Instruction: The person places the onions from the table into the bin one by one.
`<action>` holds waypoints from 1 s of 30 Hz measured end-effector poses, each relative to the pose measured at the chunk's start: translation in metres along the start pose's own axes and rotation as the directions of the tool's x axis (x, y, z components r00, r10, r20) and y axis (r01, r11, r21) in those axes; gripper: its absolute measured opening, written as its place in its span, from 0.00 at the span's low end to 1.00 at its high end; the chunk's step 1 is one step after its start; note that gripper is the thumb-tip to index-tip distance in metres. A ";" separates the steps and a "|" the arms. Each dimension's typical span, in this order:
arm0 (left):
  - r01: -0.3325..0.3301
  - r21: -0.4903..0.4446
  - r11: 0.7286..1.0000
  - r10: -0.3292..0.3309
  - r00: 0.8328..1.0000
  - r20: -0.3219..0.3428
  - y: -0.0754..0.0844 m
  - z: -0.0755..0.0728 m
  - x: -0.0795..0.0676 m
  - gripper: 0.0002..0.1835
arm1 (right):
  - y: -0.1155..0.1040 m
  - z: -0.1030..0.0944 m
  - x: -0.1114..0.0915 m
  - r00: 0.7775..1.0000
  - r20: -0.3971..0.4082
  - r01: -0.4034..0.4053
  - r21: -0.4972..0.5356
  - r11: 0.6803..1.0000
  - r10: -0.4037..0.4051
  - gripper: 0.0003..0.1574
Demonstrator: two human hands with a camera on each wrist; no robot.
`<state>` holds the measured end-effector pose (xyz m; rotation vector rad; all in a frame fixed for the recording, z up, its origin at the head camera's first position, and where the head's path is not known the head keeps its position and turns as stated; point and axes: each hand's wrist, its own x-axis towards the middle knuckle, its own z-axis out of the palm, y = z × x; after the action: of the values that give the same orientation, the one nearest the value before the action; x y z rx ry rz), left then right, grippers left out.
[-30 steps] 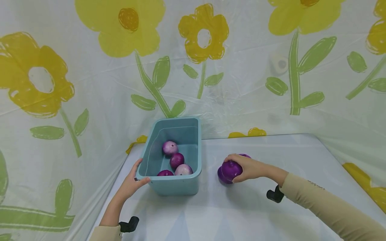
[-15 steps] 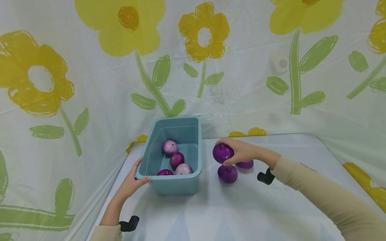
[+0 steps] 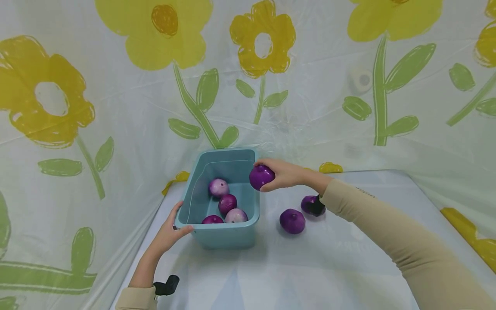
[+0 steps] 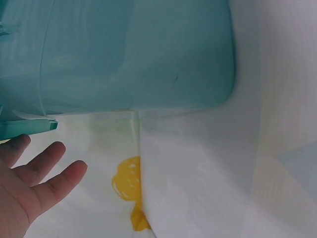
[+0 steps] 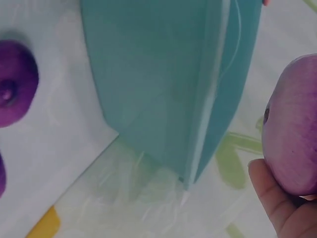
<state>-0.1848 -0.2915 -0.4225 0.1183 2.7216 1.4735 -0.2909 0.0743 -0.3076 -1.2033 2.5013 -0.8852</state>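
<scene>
My right hand (image 3: 286, 174) grips a purple onion (image 3: 261, 177) in the air at the right rim of the teal bin (image 3: 226, 239). In the right wrist view the thumb presses against the pinkish-purple onion (image 5: 293, 126). At the bin's front left corner rests my left hand (image 3: 167, 236), thumb along the front and fingers by the left rim. The left wrist view shows its fingers (image 4: 58, 191) straight and spread below the rim. Inside the bin lie several purple onions, among them a dark one (image 3: 227, 205) and a paler one (image 3: 218, 187).
Two more purple onions stay on the white table right of the bin: a nearer one (image 3: 292, 221) and a farther one (image 3: 308, 204), partly covered by the black wrist camera (image 3: 317, 207). A flower-printed curtain (image 3: 302, 107) hangs behind the table.
My right hand has lifted the onion away from the two others and carried it left and back to the bin's rim. My left hand has stayed at the bin's corner.
</scene>
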 end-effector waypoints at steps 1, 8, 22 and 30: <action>0.002 -0.002 1.000 -0.002 1.000 0.000 0.000 0.000 0.000 0.46 | -0.002 0.000 0.004 1.000 -0.001 0.000 -0.004 1.000 0.000 0.42; 0.008 0.007 1.000 -0.008 1.000 0.005 0.001 0.000 -0.001 0.47 | -0.016 0.002 0.034 0.999 0.004 -0.034 -0.005 0.999 0.034 0.43; 0.003 0.005 1.000 -0.003 1.000 0.006 0.002 -0.001 -0.001 0.46 | -0.037 0.018 0.080 0.992 0.015 -0.129 0.012 0.992 0.129 0.44; -0.001 0.010 1.000 0.000 1.000 0.011 0.001 -0.001 -0.002 0.47 | -0.046 0.029 0.093 0.987 0.004 -0.163 0.016 0.986 0.163 0.46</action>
<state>-0.1830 -0.2915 -0.4209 0.1269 2.7208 1.4556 -0.3083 -0.0318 -0.2974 -0.9772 2.5418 -0.8588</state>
